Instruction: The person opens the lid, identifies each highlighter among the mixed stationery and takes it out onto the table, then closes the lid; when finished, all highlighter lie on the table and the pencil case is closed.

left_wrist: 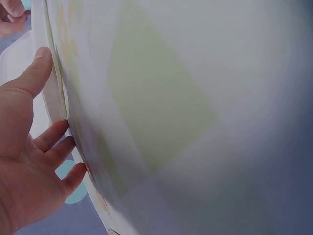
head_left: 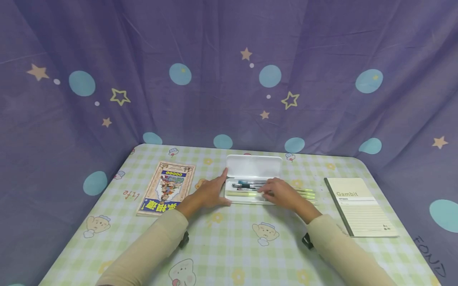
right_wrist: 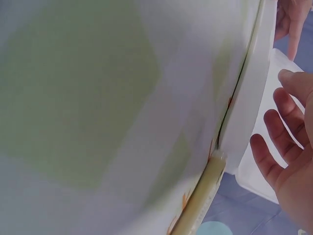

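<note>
An oblong white pencil case (head_left: 254, 166) lies on the table with its lid raised at the back. Inside it are several pens (head_left: 247, 185), dark and teal, and in front of them a pale yellow highlighter (head_left: 240, 194). My left hand (head_left: 211, 192) rests at the case's left end, fingers and thumb spread. Over the right part of the case is my right hand (head_left: 280, 193), its fingertips close to the highlighter's right end. In the right wrist view its fingers are loosely bent and apart, with nothing seen between them. Several yellow highlighters (head_left: 307, 194) lie right of the case, partly hidden by this hand.
A comic book (head_left: 167, 188) with a colourful cover lies to the left. On the right is a cream notebook (head_left: 361, 206) marked Gambit. A green-and-white checked cloth (head_left: 222, 250) covers the table, and a purple curtain (head_left: 229, 111) hangs behind it.
</note>
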Demonstrator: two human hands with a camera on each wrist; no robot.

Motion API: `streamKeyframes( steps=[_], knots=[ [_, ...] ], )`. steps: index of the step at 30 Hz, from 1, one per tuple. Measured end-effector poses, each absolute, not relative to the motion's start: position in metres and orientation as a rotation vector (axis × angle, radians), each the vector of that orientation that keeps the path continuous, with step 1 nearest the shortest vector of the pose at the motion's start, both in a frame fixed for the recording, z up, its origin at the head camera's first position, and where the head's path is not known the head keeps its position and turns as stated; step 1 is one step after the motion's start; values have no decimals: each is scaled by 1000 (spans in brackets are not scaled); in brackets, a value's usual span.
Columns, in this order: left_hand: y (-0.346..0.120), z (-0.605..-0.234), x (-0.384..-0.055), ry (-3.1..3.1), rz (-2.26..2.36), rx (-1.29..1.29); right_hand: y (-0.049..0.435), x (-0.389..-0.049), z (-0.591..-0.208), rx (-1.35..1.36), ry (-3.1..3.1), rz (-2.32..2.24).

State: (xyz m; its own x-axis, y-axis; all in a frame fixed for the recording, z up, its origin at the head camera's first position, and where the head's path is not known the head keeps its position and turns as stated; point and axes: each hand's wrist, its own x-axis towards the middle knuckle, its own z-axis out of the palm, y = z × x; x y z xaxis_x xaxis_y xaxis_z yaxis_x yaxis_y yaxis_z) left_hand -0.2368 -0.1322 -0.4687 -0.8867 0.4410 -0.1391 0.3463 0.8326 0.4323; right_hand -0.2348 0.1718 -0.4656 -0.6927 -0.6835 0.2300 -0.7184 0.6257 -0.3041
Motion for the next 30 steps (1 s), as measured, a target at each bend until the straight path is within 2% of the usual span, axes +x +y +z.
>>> streamKeyframes(
  steps=[11, 30],
  knots=[
    [-132, -472, -238, 2792, 566, 603, 156, -232, -469, 1256, -2641, 497],
    [-132, -470, -239, 2786, 569, 615, 145, -231, -465, 1183, -2729, 366]
  ],
)
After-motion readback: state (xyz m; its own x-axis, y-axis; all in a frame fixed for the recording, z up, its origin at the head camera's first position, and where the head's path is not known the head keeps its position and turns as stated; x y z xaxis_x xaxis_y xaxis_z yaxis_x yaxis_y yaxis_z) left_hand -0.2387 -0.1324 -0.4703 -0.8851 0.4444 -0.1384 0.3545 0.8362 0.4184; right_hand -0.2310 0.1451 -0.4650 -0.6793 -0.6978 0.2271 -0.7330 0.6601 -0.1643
